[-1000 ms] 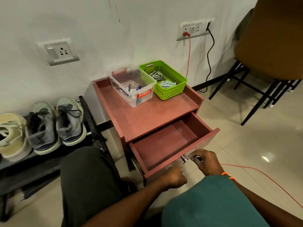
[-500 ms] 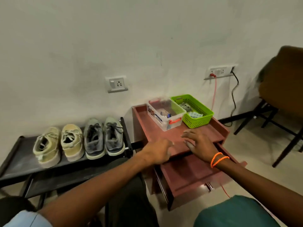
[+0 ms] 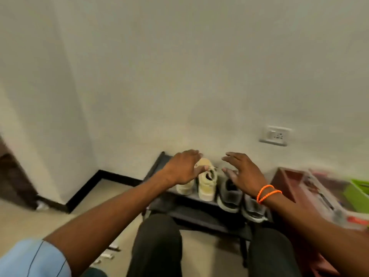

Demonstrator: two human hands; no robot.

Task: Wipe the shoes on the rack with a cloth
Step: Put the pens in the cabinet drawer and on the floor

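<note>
A low black shoe rack (image 3: 201, 211) stands against the wall. On it sit a pair of cream shoes (image 3: 206, 183) on the left and a pair of grey shoes (image 3: 229, 198) on the right. My left hand (image 3: 184, 167) hovers over the cream pair with fingers stretched out, partly hiding the left cream shoe. My right hand (image 3: 242, 171), with orange bands at the wrist, is spread above the grey pair. Neither hand holds anything. No cloth shows in either hand.
A red-brown side table (image 3: 287, 182) stands right of the rack, carrying a clear box (image 3: 327, 198) and a green basket (image 3: 357, 193), all blurred. A wall socket (image 3: 275, 135) is above. My dark-trousered knees (image 3: 157, 242) are in front of the rack.
My view swung left from the side table to the shoe rack. Both hands left the table top and now reach out over the shoes.
</note>
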